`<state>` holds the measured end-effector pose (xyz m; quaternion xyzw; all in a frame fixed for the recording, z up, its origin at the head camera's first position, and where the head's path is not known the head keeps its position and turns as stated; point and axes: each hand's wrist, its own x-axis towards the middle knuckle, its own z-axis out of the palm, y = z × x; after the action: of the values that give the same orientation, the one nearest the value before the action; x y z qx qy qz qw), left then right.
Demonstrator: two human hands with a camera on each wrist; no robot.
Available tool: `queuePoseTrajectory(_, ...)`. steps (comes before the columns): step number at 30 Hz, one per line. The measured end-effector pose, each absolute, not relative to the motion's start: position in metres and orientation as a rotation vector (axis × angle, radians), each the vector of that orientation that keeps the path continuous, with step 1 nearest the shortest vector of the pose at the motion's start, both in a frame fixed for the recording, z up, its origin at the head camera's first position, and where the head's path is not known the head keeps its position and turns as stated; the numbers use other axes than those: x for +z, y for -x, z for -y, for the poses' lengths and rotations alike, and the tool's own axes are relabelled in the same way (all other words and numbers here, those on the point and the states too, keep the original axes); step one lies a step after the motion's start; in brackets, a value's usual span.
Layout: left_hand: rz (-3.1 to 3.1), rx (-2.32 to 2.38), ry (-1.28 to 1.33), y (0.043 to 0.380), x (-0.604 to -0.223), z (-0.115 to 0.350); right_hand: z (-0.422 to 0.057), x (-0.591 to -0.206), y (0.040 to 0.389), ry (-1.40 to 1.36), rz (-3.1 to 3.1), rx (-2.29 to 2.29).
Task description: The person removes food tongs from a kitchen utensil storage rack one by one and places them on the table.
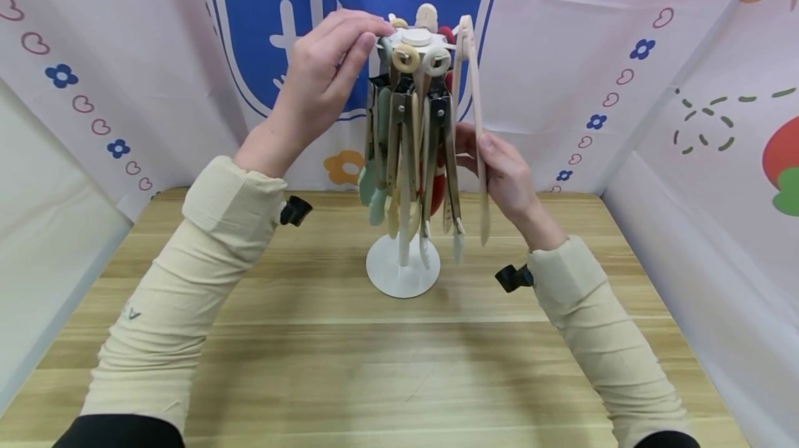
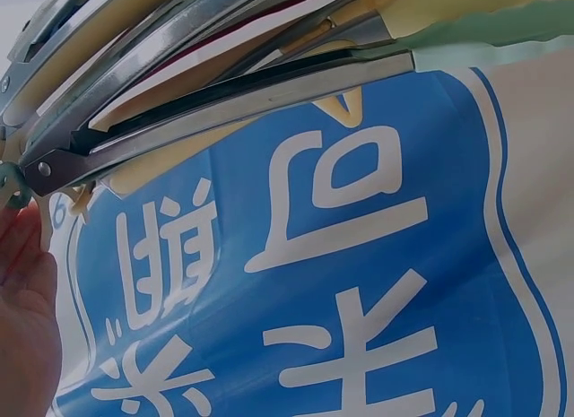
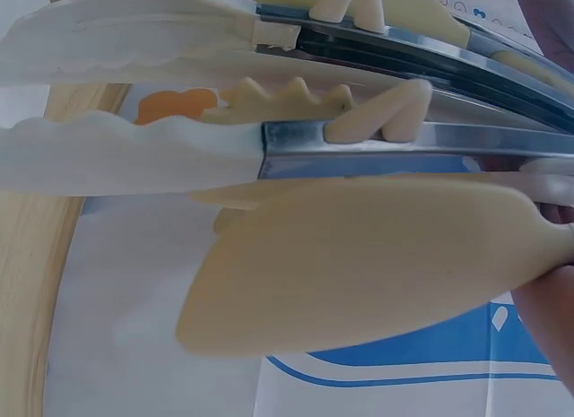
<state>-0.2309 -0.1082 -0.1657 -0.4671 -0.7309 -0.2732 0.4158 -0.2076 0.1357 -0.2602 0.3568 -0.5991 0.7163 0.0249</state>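
Note:
A white stand (image 1: 417,37) bears several hanging tongs around its top. At the stand's upper left, my left hand (image 1: 327,63) pinches the edge of the top between thumb and fingertips, beside a green ring (image 2: 13,184). Cream tongs (image 1: 478,108) hang at the right side of the stand from their hinge end. My right hand (image 1: 499,170) pinches these tongs partway down, thumb on the outer arm and fingers behind. In the right wrist view their broad flat blade (image 3: 377,269) fills the middle, below metal tongs with white tips (image 3: 126,155).
The stand's round white base (image 1: 387,281) rests on the wooden table (image 1: 349,365). Green-tipped tongs (image 1: 377,205) hang on its left, and a red utensil (image 1: 438,195) is partly hidden among the tongs. A printed white and blue cloth (image 1: 530,32) hangs close behind.

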Motion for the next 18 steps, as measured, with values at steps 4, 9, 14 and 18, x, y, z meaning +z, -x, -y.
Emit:
queuePoseTrajectory(4,1.84,-0.693,1.175,0.2308,-0.1654,0.1082,-0.1361,-0.2592,0.2067,-1.11,1.841,2.193)
queuePoseTrajectory(9,1.846,-0.69,1.172,0.2309,-0.1652,0.1079,-0.136,-0.2588,0.2056,-1.105,1.818,2.192)
queuePoseTrajectory(14,1.852,-0.683,1.162,0.2307,-0.1655,0.1083,-0.137,-0.2601,0.2057,-1.087,1.763,2.224)
queuePoseTrajectory(18,1.852,-0.682,1.162,0.2309,-0.1657,0.1083,-0.1388,-0.2623,0.2053,-1.072,1.716,2.259)
